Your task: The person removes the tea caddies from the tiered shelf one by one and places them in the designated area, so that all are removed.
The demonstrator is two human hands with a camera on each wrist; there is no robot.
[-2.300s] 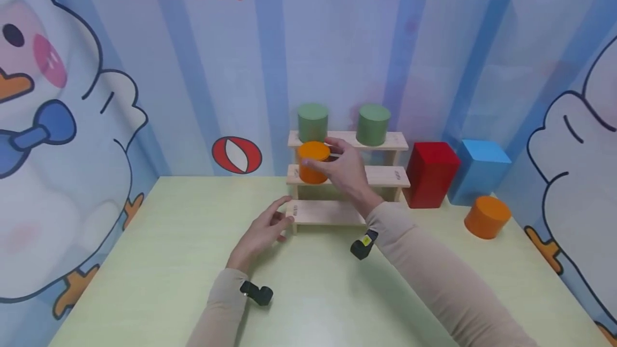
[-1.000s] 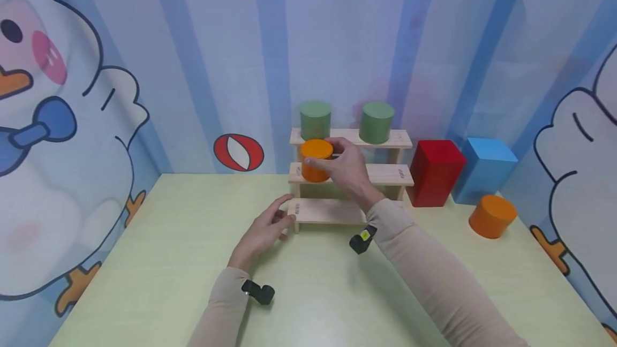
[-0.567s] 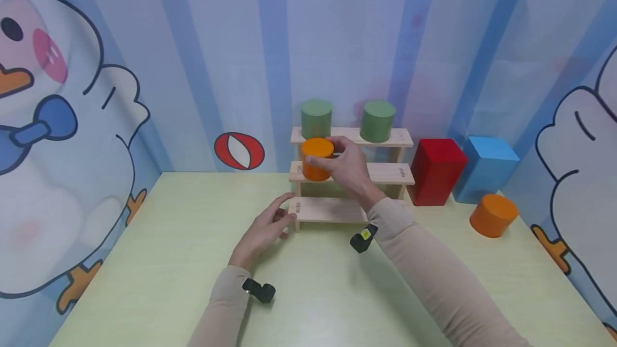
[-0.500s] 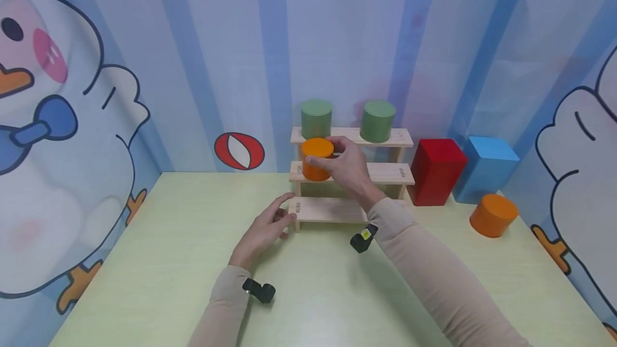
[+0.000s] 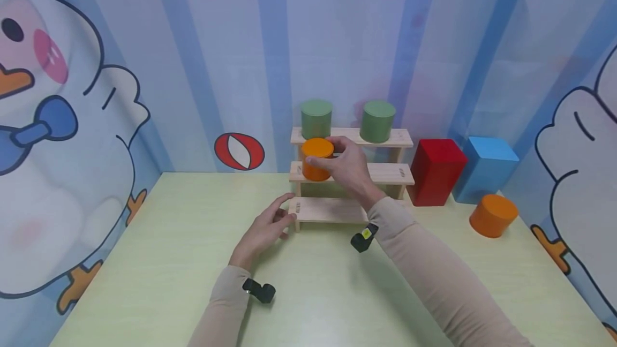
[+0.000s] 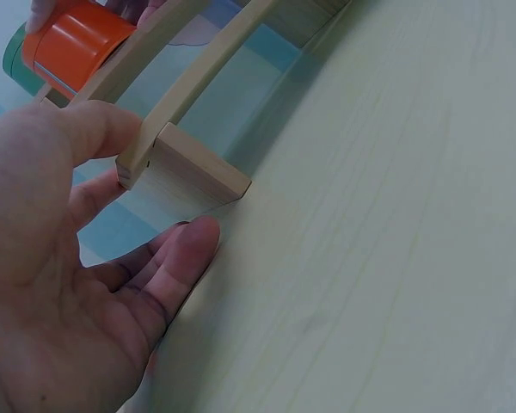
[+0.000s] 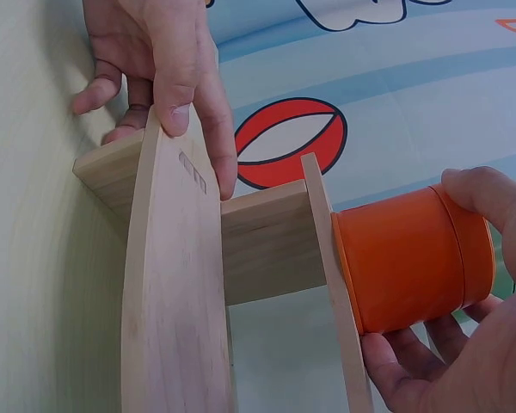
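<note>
In the head view, my right hand (image 5: 351, 169) holds an orange round lidded box (image 5: 316, 167) at the left end of the middle step of a wooden three-step stand (image 5: 330, 210). The box stands upright, its base against the board in the right wrist view, with my thumb near the lid and fingers round the other side. My left hand (image 5: 260, 232) grips the left end of the lowest step, thumb and forefinger on opposite edges of the board (image 7: 176, 284). Two green round boxes (image 5: 316, 119) (image 5: 377, 121) stand on the top step.
Right of the stand a red block (image 5: 436, 173) and a light blue block (image 5: 486, 170) stand upright on the table (image 5: 193, 283). Another orange round box (image 5: 494, 216) is in front of the blue one. A printed curtain (image 5: 337, 42) hangs close behind.
The head view has shifted slightly since the earliest frame. Both hands, the orange box and the stand keep the same places relative to each other.
</note>
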